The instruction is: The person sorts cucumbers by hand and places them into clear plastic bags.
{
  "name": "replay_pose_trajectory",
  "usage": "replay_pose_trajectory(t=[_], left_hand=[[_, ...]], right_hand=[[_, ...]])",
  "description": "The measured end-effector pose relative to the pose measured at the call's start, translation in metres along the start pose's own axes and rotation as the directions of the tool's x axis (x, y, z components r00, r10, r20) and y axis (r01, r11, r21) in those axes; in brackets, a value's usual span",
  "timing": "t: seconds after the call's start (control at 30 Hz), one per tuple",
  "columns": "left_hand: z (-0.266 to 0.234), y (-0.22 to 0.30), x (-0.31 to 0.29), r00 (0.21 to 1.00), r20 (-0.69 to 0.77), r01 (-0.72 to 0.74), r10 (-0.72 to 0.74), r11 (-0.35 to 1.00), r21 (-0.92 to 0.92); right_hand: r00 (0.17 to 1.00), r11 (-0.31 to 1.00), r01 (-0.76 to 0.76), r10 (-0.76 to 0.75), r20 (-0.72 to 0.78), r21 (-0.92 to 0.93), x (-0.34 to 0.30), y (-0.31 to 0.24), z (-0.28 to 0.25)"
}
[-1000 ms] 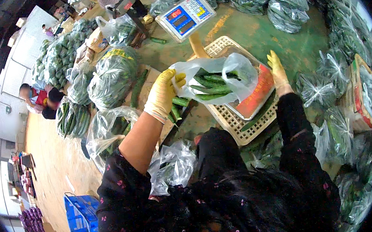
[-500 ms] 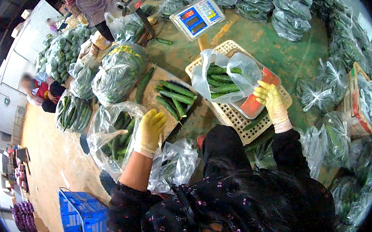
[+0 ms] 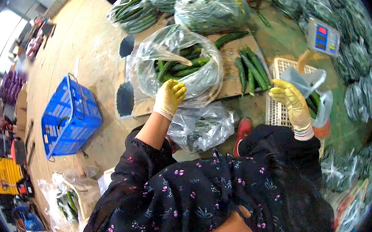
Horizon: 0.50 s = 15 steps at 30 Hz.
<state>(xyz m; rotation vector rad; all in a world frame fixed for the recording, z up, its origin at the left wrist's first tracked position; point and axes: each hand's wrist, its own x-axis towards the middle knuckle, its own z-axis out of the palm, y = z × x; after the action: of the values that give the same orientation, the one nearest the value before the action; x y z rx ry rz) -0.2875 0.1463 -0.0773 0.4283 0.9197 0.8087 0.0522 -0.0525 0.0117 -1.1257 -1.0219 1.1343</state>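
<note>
My left hand [image 3: 170, 97], in a yellow glove, is at the near edge of a large clear plastic bag [image 3: 148, 81] that gapes around several cucumbers [image 3: 192, 65]. Its fingers are loosely stretched and I see nothing in them; whether they touch the plastic is unclear. My right hand [image 3: 289, 98], gloved the same way, is raised with fingers apart and holds nothing. It hides part of a cream plastic crate [image 3: 275, 111]. Just right of it, a smaller clear bag with cucumbers [image 3: 325, 101] rests on the weighing scale, whose display [image 3: 323, 37] stands on a post behind.
Loose cucumbers [image 3: 253, 70] lie on the cardboard [image 3: 232, 84] between my hands. A crumpled clear bag [image 3: 203, 127] is by my feet. A blue basket [image 3: 70, 119] stands at the left. Filled bags [image 3: 211, 11] sit at the back, with more piled along the right.
The view has swung left, bringing the blue basket and large bag inward. My left hand stays beside the large bag; my right hand stays open, near the crate and smaller bag.
</note>
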Motion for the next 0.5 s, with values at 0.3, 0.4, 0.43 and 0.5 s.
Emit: replay_pose_trajectory(t=[0.3,0.4,0.43,0.5], left_hand=[[-0.054,0.039,0.004,0.954,-0.174,-0.277,0.245,0.941,-0.196],[-0.046,0.061,0.000,0.941,-0.119,-0.336,0.317,0.916,-0.219],[-0.047,0.066,-0.004,0.941,-0.135,-0.335,0.311,0.916,-0.222],[-0.048,0.071,-0.009,0.943,-0.148,-0.327,0.300,0.918,-0.224]], right_hand=[[0.858,0.956,-0.167,0.262,0.441,-0.242,0.149,0.057,0.106],[0.837,0.905,-0.248,0.380,0.395,-0.347,0.197,0.092,0.142],[0.837,0.902,-0.263,0.390,0.383,-0.342,0.213,0.117,0.152],[0.800,0.866,-0.366,0.480,0.360,-0.341,0.246,0.171,0.171]])
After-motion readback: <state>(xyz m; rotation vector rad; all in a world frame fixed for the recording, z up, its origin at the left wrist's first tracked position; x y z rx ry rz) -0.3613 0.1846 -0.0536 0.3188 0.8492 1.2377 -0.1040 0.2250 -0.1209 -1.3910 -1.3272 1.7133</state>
